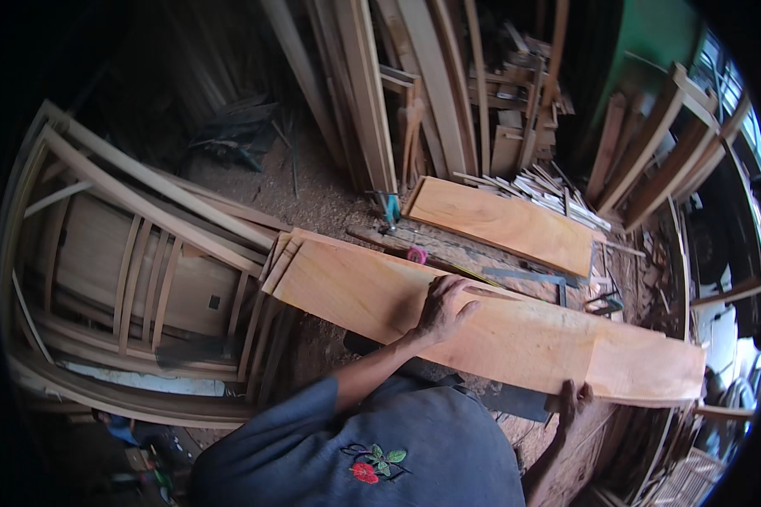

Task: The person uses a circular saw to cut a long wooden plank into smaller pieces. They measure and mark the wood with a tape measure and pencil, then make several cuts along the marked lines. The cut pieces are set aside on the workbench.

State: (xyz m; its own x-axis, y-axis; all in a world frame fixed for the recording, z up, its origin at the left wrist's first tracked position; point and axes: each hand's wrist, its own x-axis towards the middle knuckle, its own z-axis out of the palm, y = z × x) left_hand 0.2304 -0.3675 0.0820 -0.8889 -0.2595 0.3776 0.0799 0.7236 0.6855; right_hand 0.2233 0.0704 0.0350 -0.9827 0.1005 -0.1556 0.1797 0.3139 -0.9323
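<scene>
A long stack of pale orange wooden boards point(364, 296) lies across in front of me, slanting down toward the right. Several layered board ends show at its left end. My left hand point(444, 308) is on the top face, its fingers bent at the far edge and its thumb lying on the wood. Around the near edge, further right, my right hand point(577, 402) is closed, with fingertips on top and the rest partly hidden below. A straight seam crosses the wood just right of that hand.
Beyond the stack, another wide board point(499, 221) lies on a workbench. Near it are a metal try square point(524, 276), a pink round item point(417, 254) and a teal clamp-like tool point(389, 209). Wooden frames point(144, 279) stand at left. Tall planks point(368, 101) lean at the back.
</scene>
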